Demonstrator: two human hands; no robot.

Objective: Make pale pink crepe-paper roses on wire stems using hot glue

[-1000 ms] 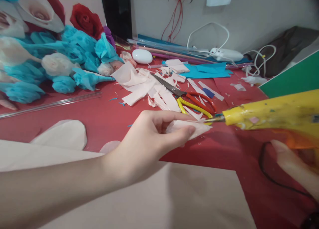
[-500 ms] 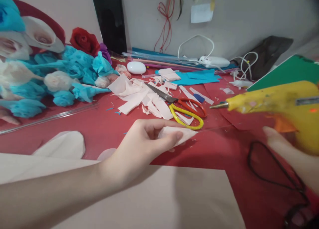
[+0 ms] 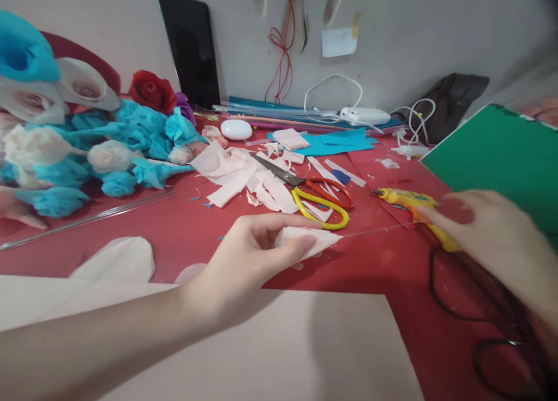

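My left hand [image 3: 253, 256] reaches in from the lower left and pinches a small pale pink paper piece [image 3: 311, 240] between thumb and fingers, just above the red table [image 3: 183, 221]. My right hand [image 3: 488, 238], blurred by motion, lies over the rear of a yellow glue gun [image 3: 405, 200]. The gun is down on the table at the right, with its nozzle pointing left. A thin glue thread runs from the paper towards the gun. A black cord [image 3: 462, 308] loops below my right hand.
Red and yellow-handled scissors [image 3: 320, 200] lie among pale paper scraps [image 3: 244, 174] behind my left hand. Blue, white and red paper flowers [image 3: 108, 139] fill the left side. A large pale sheet [image 3: 283, 354] covers the near edge and green card [image 3: 501, 157] stands at the right.
My right hand has lowered the glue gun from beside the paper piece down onto the table at the right. My left hand keeps its pinch on the paper.
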